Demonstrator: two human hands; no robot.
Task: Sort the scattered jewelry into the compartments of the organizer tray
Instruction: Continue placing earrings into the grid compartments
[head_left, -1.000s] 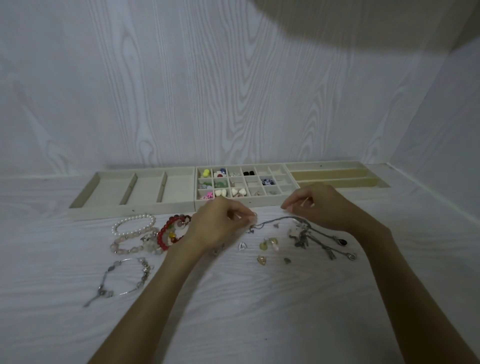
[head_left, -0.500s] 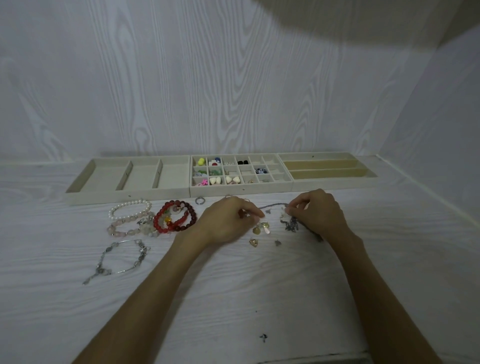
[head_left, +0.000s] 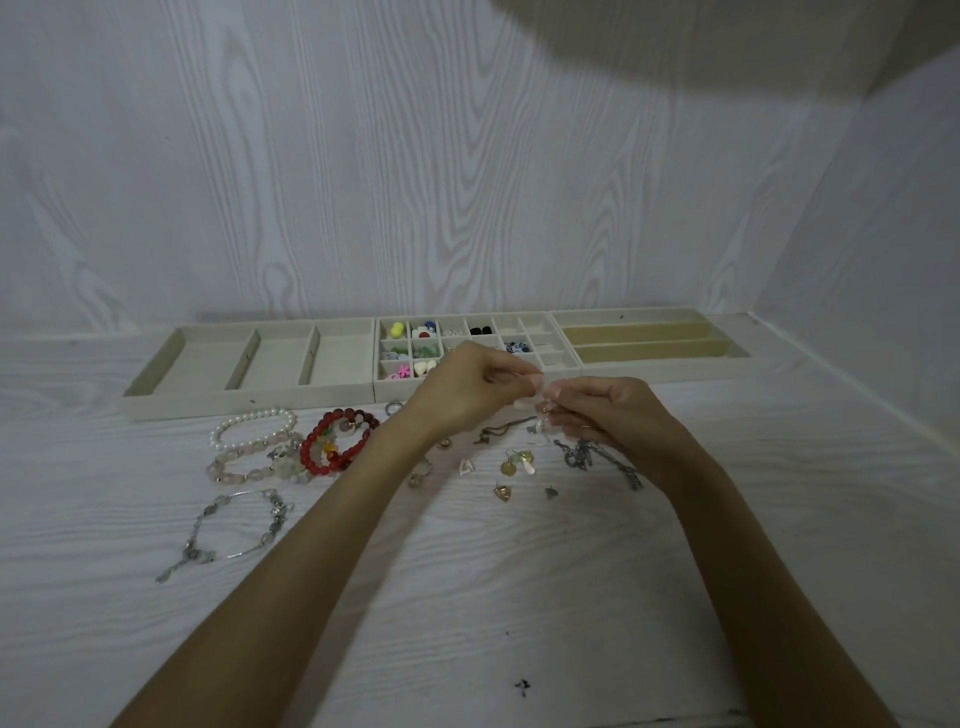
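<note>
Just in front of the organizer tray (head_left: 571, 370), we pinch something tiny, unidentifiable, between left hand (head_left: 467, 389) and right hand (head_left: 605, 415); keep both grips firm, untangle slowly.

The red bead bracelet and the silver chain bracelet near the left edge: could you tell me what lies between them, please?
In the head view, the pale pink bead bracelet lies between the red bead bracelet and the silver chain bracelet.
</note>
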